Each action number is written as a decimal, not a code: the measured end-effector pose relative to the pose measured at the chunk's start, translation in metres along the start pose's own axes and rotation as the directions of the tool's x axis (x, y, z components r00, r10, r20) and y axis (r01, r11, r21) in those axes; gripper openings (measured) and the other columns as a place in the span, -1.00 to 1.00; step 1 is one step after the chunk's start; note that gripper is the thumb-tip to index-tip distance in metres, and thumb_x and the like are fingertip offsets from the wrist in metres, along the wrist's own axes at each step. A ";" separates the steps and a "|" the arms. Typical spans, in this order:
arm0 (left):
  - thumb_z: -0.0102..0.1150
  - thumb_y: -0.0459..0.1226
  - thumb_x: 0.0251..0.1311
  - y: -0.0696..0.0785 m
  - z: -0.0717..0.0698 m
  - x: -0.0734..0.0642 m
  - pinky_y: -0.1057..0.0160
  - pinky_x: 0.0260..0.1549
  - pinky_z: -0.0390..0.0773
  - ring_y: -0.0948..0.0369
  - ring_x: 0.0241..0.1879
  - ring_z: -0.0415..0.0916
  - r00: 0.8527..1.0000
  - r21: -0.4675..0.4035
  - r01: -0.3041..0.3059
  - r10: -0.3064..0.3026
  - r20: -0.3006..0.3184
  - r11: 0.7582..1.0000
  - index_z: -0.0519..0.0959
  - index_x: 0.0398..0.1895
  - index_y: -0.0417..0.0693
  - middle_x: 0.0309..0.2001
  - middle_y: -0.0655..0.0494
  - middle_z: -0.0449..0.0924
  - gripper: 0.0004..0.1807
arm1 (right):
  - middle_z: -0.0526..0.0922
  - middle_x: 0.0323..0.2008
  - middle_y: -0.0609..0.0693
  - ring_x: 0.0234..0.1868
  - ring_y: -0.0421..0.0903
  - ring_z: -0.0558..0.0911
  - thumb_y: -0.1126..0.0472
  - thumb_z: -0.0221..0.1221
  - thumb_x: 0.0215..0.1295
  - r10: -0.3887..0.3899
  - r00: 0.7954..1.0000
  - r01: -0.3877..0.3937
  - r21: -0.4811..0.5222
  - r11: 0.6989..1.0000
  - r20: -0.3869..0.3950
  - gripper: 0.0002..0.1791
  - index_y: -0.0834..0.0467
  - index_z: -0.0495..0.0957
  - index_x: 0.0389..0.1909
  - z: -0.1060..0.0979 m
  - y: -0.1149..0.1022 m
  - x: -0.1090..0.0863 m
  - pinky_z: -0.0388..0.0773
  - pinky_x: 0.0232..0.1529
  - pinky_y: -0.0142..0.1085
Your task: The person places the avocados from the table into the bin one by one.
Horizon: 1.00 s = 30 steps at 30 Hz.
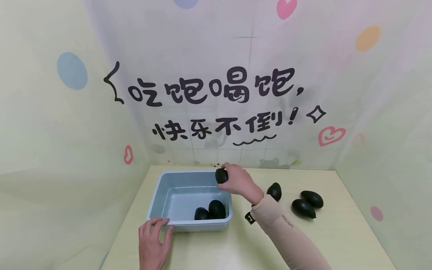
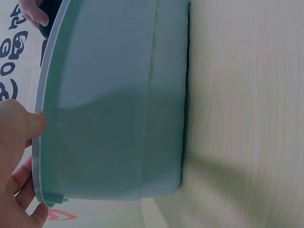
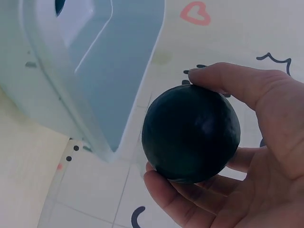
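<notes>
A light blue plastic bin (image 1: 189, 227) stands on the table. My left hand (image 1: 153, 240) holds its rim at the near left corner, fingers over the edge and thumb against the front wall. In the left wrist view, the left hand (image 2: 16, 161) is beside the rim. Above the bin's far right corner, my right hand (image 1: 240, 182) grips a dark green oval fruit (image 1: 221, 176), avocado-like in shape. The right wrist view shows this fruit (image 3: 191, 134) between thumb and curled fingers, apart from the bin (image 3: 114, 95). Two similar fruits (image 1: 217, 209) lie inside the bin's near right corner.
Right of the bin, one dark fruit (image 1: 274, 191) lies behind the right forearm, and a pair (image 1: 303, 208) lies farther right. A small black-and-white object (image 1: 250, 218) shows beside the right sleeve. A printed backdrop (image 1: 216, 45) rises behind the table (image 1: 337, 240).
</notes>
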<state>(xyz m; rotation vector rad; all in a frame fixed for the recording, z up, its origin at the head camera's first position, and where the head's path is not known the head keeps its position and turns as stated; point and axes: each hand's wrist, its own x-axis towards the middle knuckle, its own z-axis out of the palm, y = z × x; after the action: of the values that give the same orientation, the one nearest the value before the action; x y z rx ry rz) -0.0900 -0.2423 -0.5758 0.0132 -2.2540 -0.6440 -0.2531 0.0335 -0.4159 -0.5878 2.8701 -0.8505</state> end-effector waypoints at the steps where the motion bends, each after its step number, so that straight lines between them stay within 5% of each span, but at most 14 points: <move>1: 0.58 -0.38 -0.03 0.000 0.000 0.000 0.05 -0.03 0.32 -0.16 -0.02 0.45 1.000 0.000 -0.002 0.002 0.000 1.000 0.73 -0.19 -0.15 -0.09 -0.15 0.60 -0.70 | 0.72 -0.04 0.13 -0.17 -0.01 0.64 0.07 0.50 0.16 -0.003 1.000 0.003 0.001 1.000 0.004 -0.32 0.22 0.55 0.27 0.001 -0.002 0.000 0.66 -0.16 -0.12; 17: 0.57 -0.39 -0.03 0.001 0.000 0.001 0.05 -0.03 0.30 -0.16 -0.04 0.44 1.000 -0.003 -0.012 0.012 -0.011 1.000 0.73 -0.19 -0.17 -0.11 -0.17 0.59 -0.70 | 0.73 0.01 0.09 -0.14 -0.03 0.61 0.02 0.51 0.16 -0.078 0.991 0.084 -0.045 0.995 0.106 -0.31 0.20 0.57 0.27 0.024 -0.018 0.015 0.64 -0.13 -0.15; 30: 0.61 -0.37 -0.01 0.002 -0.002 0.000 0.04 -0.02 0.35 -0.10 -0.01 0.45 1.000 0.038 0.023 -0.024 0.015 0.999 0.73 -0.18 -0.11 -0.09 -0.09 0.60 -0.70 | 0.71 -0.07 -0.03 -0.22 -0.13 0.55 0.02 0.50 0.19 -0.129 0.941 0.173 -0.119 0.978 0.314 -0.40 0.10 0.59 0.22 0.042 -0.030 0.022 0.55 -0.22 -0.29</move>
<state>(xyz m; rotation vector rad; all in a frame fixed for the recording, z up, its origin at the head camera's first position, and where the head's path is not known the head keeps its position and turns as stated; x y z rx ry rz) -0.0886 -0.2412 -0.5733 0.0537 -2.2842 -0.6158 -0.2557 -0.0195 -0.4352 -0.8814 2.6417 -0.5141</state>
